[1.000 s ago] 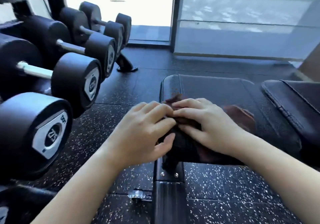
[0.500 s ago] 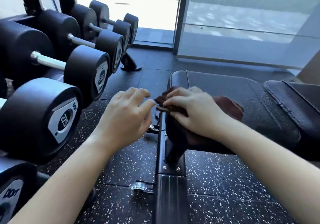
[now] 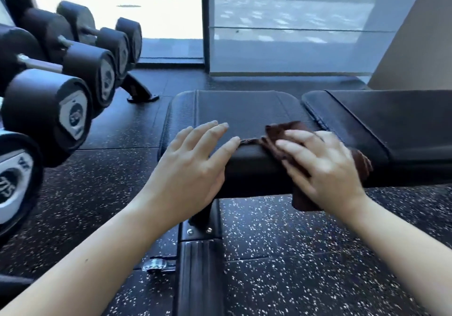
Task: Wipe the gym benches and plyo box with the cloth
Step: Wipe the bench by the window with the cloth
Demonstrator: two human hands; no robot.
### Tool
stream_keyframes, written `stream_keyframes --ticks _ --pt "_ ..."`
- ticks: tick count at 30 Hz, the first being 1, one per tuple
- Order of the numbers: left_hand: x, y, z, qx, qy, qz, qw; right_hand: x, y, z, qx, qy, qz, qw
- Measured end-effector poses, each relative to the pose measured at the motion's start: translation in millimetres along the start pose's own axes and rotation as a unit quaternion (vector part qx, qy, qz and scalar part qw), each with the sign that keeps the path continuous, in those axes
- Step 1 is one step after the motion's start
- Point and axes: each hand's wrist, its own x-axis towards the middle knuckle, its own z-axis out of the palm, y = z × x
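A black padded gym bench runs across the middle of the view, its seat pad (image 3: 239, 110) on the left and the longer back pad (image 3: 396, 120) on the right. A dark brown cloth (image 3: 285, 132) lies over the near right corner of the seat pad and hangs down its front side. My right hand (image 3: 322, 169) presses flat on the cloth with fingers spread. My left hand (image 3: 193, 169) rests with straight fingers on the seat pad's near left edge, and its index fingertip touches a thin strip of the cloth.
A rack of black dumbbells (image 3: 49, 112) stands close on the left. The bench's black steel frame (image 3: 199, 274) runs toward me on the speckled rubber floor (image 3: 305, 254). Glass panels (image 3: 293, 34) and a doorway lie behind the bench.
My right hand has slid the cloth from the seat pad's left end to its right near corner. My left hand came off the cloth and now lies flat on the pad.
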Motion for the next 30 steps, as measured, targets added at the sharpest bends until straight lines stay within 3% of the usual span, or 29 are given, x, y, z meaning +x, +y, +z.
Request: stream_keyframes --ticks 4,7,13,18,22,26,30 --pt "15.1 23.5 17.3 -0.007 -0.006 0.01 1.0 -12.8 10.1 -0.3 0.039 0.019 0.145 0.989" --pt "23.4 37.0 25.8 -0.001 -0.012 0.018 1.0 -13.2 1.1 1.1 0.064 0.005 0.172 0.983" --pt "30.7 53.7 42.0 -0.02 -0.04 0.006 0.999 -24.2 32.0 -24.9 0.103 -0.133 0.013 0.986" --pt "32.0 53.5 50.5 -0.03 -0.037 0.005 0.999 -22.3 49.5 -14.6 0.046 -0.135 -0.063 0.988" --pt "21.3 47.1 43.4 -0.035 -0.036 0.003 0.999 -28.1 49.8 0.1 0.025 -0.061 -0.123 0.99" --pt "0.9 28.8 28.9 -0.01 -0.042 -0.047 0.998 -30.9 13.5 14.3 0.005 0.042 -0.113 0.993" --pt "-11.3 13.1 20.6 0.007 -0.058 -0.078 0.995 -15.7 -18.3 20.6 -0.04 0.051 -0.09 0.994"
